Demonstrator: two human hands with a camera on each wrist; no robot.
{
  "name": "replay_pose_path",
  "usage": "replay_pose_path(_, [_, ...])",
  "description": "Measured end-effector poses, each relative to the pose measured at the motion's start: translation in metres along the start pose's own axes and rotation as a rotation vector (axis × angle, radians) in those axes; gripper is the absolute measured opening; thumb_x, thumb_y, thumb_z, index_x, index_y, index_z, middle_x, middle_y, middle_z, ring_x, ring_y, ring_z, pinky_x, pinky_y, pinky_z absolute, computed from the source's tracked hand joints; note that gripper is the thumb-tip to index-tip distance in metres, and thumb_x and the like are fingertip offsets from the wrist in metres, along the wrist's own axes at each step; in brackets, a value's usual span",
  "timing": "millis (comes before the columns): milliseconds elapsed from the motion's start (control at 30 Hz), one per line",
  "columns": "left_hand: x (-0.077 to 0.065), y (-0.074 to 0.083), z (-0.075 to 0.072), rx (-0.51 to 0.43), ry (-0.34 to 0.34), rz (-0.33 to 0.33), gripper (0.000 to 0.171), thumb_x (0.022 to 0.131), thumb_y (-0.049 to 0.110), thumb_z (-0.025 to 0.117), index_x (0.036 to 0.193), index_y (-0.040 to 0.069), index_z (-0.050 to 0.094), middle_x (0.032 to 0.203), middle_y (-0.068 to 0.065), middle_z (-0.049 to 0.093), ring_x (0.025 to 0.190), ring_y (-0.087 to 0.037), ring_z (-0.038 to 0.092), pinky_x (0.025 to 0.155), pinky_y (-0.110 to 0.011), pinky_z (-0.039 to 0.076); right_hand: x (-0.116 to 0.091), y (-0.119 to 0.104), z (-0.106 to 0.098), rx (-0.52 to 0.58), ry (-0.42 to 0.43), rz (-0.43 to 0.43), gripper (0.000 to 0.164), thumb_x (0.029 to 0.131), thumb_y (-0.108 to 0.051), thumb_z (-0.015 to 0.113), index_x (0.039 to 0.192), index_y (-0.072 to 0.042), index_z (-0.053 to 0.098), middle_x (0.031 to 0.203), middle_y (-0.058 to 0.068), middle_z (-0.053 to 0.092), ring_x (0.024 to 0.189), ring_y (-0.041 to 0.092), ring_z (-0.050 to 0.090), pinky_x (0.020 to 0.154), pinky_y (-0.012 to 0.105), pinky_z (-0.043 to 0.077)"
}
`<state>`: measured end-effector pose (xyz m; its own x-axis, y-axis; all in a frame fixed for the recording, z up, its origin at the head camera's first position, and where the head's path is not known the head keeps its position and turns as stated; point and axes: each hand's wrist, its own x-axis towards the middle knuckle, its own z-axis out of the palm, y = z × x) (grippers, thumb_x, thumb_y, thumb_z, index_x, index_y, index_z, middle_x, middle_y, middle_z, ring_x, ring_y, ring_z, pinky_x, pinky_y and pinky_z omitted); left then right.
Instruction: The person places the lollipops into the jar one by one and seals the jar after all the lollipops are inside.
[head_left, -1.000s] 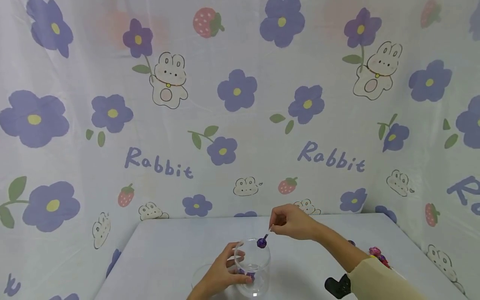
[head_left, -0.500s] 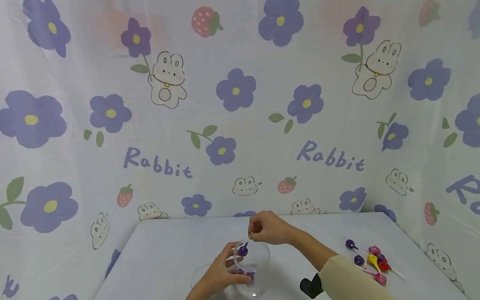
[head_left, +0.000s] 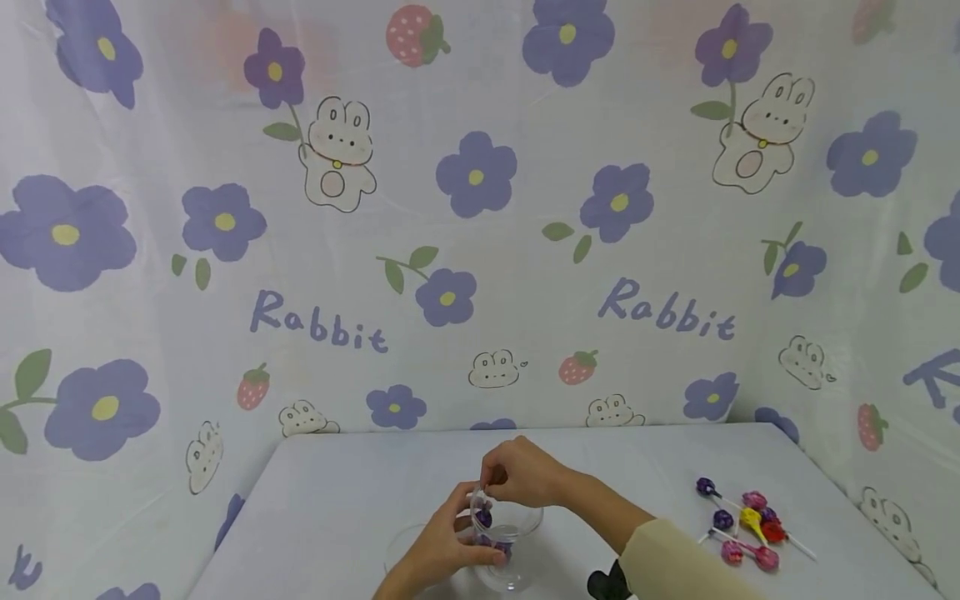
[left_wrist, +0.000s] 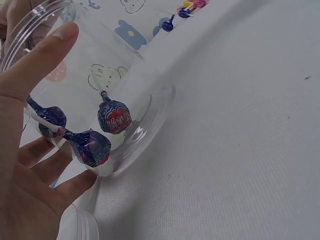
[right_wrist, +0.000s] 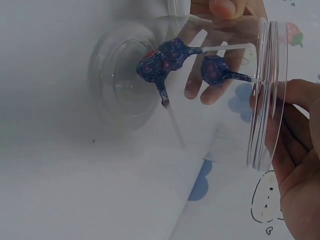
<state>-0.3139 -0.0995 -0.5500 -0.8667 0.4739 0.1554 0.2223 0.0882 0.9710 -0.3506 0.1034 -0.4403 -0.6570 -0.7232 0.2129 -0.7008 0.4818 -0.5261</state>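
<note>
A clear plastic jar (head_left: 527, 546) stands on the white table. My left hand (head_left: 446, 546) grips its side, thumb in front and fingers behind. At the rim, my right hand (head_left: 525, 475) pinches the white stick of a purple-wrapped lollipop (right_wrist: 215, 70), whose head hangs inside the jar. Two other dark purple lollipops lie lower in the jar; one with a red patch (left_wrist: 115, 117) sits near the bottom in the left wrist view, its neighbour (left_wrist: 91, 148) beside it. In the right wrist view, the right fingertips (right_wrist: 267, 115) show through the jar's threaded neck.
Several loose lollipops lie at the table's right, among them a yellow one (head_left: 750, 520), a red one (head_left: 772, 532) and a purple one (head_left: 705, 486). A clear round lid-like piece (head_left: 401, 542) is partly hidden behind the left hand. A patterned curtain (head_left: 480, 250) hangs behind the table.
My right hand has moved left and down, bringing the lollipop from above the rim to inside the jar. The left hand keeps its grip. More loose lollipops show as the right sleeve moves away.
</note>
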Motion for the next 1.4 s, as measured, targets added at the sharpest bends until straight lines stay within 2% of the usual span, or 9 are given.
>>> replay_pose_path(300, [-0.001, 0.0, 0.003, 0.012, 0.013, -0.016, 0.079, 0.084, 0.021, 0.09, 0.148, 0.023, 0.043, 0.143, -0.023, 0.05, 0.127, -0.04, 0.058, 0.1, -0.049, 0.054, -0.002, 0.002, 0.002, 0.043, 0.001, 0.011, 0.009, 0.091, 0.001, 0.075, 0.091, -0.008, 0.077, 0.079, -0.01, 0.07, 0.07, 0.001, 0.063, 0.068, 0.019, 0.057])
replay_pose_path(600, [-0.001, -0.001, 0.004, 0.041, 0.022, -0.037, 0.079, 0.084, 0.027, 0.09, 0.147, 0.023, 0.043, 0.139, -0.022, 0.053, 0.128, -0.042, 0.057, 0.101, -0.056, 0.052, -0.008, 0.001, -0.004, 0.091, -0.012, -0.002, 0.008, 0.091, 0.001, 0.076, 0.094, -0.006, 0.076, 0.083, -0.008, 0.072, 0.075, 0.002, 0.066, 0.073, 0.019, 0.058])
replay_pose_path(867, [0.002, 0.0, 0.002, 0.038, 0.028, -0.036, 0.081, 0.084, 0.023, 0.09, 0.15, 0.021, 0.042, 0.136, -0.022, 0.054, 0.129, -0.044, 0.056, 0.101, -0.059, 0.05, -0.02, 0.004, -0.02, 0.081, 0.02, 0.006, 0.01, 0.091, -0.001, 0.076, 0.095, -0.01, 0.075, 0.086, -0.008, 0.071, 0.078, 0.004, 0.068, 0.076, 0.023, 0.059])
replay_pose_path(1033, [0.003, 0.0, 0.003, 0.034, 0.024, -0.025, 0.08, 0.084, 0.02, 0.09, 0.148, 0.023, 0.043, 0.135, -0.023, 0.055, 0.127, -0.045, 0.057, 0.101, -0.06, 0.05, -0.03, 0.009, -0.03, 0.078, 0.042, 0.045, 0.009, 0.091, -0.004, 0.077, 0.097, -0.011, 0.075, 0.087, -0.008, 0.071, 0.08, 0.006, 0.068, 0.077, 0.024, 0.059])
replay_pose_path(1233, [0.003, 0.001, 0.004, 0.046, 0.039, -0.05, 0.082, 0.082, 0.02, 0.091, 0.149, 0.025, 0.043, 0.135, -0.019, 0.055, 0.129, -0.045, 0.056, 0.101, -0.061, 0.049, -0.044, 0.017, -0.042, 0.064, 0.063, 0.091, 0.007, 0.092, -0.01, 0.076, 0.099, -0.012, 0.075, 0.09, -0.007, 0.071, 0.081, 0.008, 0.068, 0.075, 0.023, 0.059])
replay_pose_path(1400, [0.002, 0.002, 0.004, 0.056, 0.049, -0.051, 0.087, 0.081, 0.021, 0.092, 0.151, 0.02, 0.042, 0.135, -0.017, 0.054, 0.13, -0.045, 0.055, 0.102, -0.061, 0.049, -0.058, 0.024, -0.054, 0.064, 0.077, 0.118, 0.008, 0.093, -0.012, 0.076, 0.1, -0.012, 0.075, 0.09, -0.008, 0.071, 0.082, 0.01, 0.068, 0.074, 0.024, 0.059])
